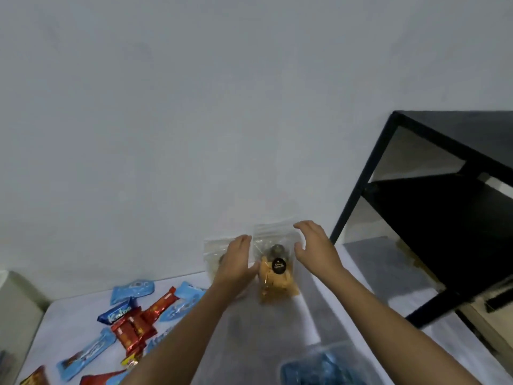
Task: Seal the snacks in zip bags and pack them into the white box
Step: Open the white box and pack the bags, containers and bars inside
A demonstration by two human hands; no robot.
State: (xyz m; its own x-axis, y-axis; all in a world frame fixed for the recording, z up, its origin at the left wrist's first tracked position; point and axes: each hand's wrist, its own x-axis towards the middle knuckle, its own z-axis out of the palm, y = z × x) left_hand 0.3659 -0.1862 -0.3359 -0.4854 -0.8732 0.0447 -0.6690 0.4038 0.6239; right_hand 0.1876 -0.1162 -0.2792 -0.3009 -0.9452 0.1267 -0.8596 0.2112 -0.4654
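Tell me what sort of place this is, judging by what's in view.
Probably a room in a home, used as a makeshift packing spot: a plain white wall, a black metal shelf beside it, and a white-covered table strewn with wrapped snacks and zip bags.

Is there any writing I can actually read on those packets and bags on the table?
"Kalpa": white script on the dark blue wrapper.
Black round sticker on the zip bag of orange snacks: pale lettering, too small and blurred to read.
Light blue packets: print blurred, unreadable.
Red wrappers: print too small to read.
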